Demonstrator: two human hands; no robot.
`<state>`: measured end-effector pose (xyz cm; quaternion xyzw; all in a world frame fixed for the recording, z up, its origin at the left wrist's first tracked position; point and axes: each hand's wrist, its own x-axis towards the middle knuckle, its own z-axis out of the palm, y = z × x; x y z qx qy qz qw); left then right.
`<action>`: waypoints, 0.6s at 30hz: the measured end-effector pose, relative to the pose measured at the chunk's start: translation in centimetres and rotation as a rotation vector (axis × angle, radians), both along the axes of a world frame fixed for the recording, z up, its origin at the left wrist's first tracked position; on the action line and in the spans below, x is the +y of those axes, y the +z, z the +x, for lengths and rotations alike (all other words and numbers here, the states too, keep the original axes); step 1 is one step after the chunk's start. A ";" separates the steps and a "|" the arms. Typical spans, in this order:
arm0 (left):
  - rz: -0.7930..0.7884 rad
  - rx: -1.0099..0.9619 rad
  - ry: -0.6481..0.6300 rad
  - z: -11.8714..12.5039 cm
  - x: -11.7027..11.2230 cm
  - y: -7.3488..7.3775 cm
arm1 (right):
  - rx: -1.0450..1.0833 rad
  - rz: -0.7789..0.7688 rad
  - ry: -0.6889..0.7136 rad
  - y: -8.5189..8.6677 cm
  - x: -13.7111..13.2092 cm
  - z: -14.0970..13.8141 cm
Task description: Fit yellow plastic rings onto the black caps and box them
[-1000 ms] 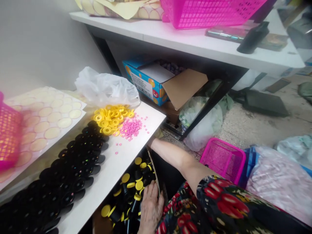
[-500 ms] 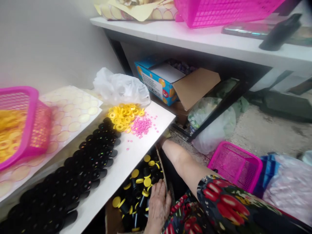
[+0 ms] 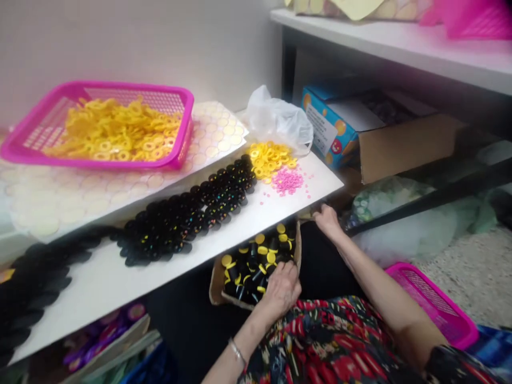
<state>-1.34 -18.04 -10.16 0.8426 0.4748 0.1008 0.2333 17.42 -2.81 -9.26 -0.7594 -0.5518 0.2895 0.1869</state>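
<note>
My left hand (image 3: 282, 285) is curled over the near right corner of an open cardboard box (image 3: 216, 284). Its fingertips are hidden. Inside lie many small black containers (image 3: 253, 255) with yellow caps (image 3: 271, 258). Farther out, under the table corner, my right hand (image 3: 327, 220) has its fingers closed near the box's far right side; what they pinch is too dark to make out. On the white table (image 3: 316, 184) above the box are a heap of yellow rings (image 3: 270, 160), small pink pieces (image 3: 287, 181) and rows of overlapping black discs (image 3: 188, 210).
A pink basket (image 3: 182, 144) of yellow rings stands on patterned sheets at the left. A white plastic bag (image 3: 280, 120) lies at the table's far end, beside a blue carton (image 3: 330, 128) under a shelf (image 3: 384, 40). Another pink basket (image 3: 440, 304) rests at the right.
The view has swung left, bringing the whole pink basket of rings and my right hand into sight. My left hand remains at the box's near right corner.
</note>
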 end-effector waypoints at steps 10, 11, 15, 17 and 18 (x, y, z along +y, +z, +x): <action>-0.019 0.102 0.067 2.3 -0.5 -1.0 | -0.278 -0.154 0.321 2.3 -8.5 -6.6; -0.018 0.114 0.084 2.4 -0.5 -1.0 | -0.286 -0.128 0.325 2.2 -8.5 -6.7; -0.007 0.173 0.147 2.8 -0.5 -0.4 | -0.301 -0.057 0.322 1.5 -8.0 -6.3; -0.006 0.192 0.170 3.0 -0.7 0.1 | -0.301 -0.040 0.320 1.2 -7.7 -6.0; 0.002 0.199 0.182 3.0 -0.8 0.4 | -0.306 -0.031 0.323 1.1 -7.5 -5.8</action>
